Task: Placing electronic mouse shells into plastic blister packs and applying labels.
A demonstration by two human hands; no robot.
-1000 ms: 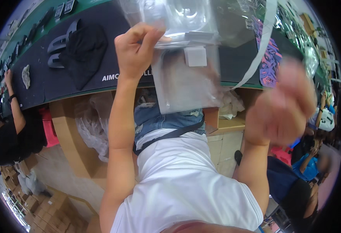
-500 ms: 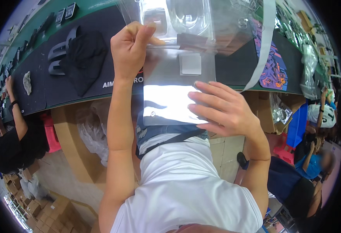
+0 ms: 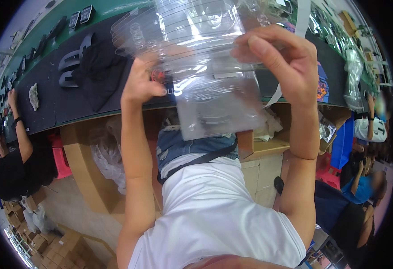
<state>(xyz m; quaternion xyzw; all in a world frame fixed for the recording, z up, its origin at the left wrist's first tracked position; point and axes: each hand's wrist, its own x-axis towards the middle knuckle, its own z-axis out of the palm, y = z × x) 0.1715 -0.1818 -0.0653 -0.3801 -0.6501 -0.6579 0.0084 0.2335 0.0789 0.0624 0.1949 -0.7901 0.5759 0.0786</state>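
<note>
A fanned stack of clear plastic blister packs [image 3: 201, 27] hangs over the edge of the bench in front of me, its layers overlapping like steps. My left hand [image 3: 143, 80] is at the stack's left side, its fingers behind the plastic and its thumb low in front. At the right edge, my right hand [image 3: 286, 58] is closed, pinching the plastic between thumb and fingers; the fingertips are partly blurred. Below both hands a flat clear plastic sheet [image 3: 219, 112] hangs over my lap, with glare and blur on it.
The bench carries a dark mat [image 3: 102, 94], a black cloth [image 3: 98, 67], grey curved parts [image 3: 68, 80] and a colourful printed sheet [image 3: 322, 85]. Clear packaging lies at the far right. Cardboard boxes [image 3: 82, 166] stand under the bench. Other people work on both sides.
My right hand has risen from the lower sheet to the stack's right edge and closed. The packs now show as several fanned layers. My left hand has come down a little.
</note>
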